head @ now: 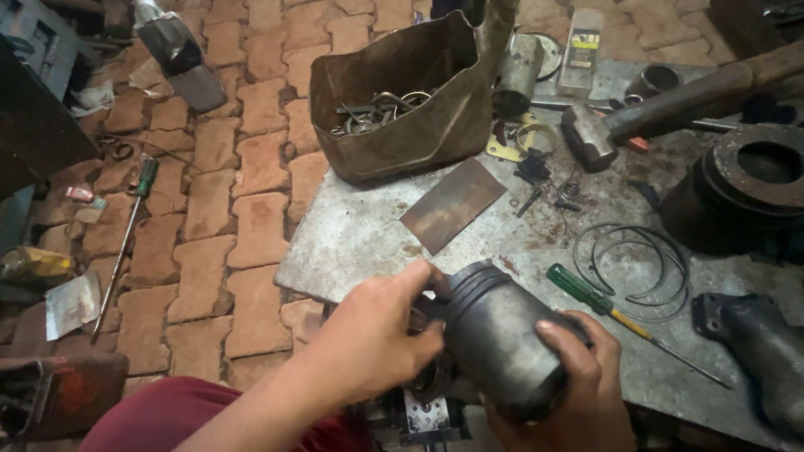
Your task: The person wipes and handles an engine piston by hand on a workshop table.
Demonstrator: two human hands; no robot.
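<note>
A dark grey metal piston [496, 328] with ring grooves near its top lies tilted in front of me, over the near edge of a steel plate [368, 234]. My right hand [578, 387] cups it from below, thumb on its skirt. My left hand [373, 335] grips the piston's grooved top end, fingers curled around the rim. Thin loose piston rings [632, 259] lie on the plate to the right, beside a green-handled screwdriver [586, 293].
A dented metal tub of wrenches [402, 105] stands at the back of the plate, with a hammer [662, 105] and a heavy round casting [749, 188] to the right. A small rusty sheet [452, 205] lies mid-plate. Another screwdriver [126, 243] lies on the brick floor.
</note>
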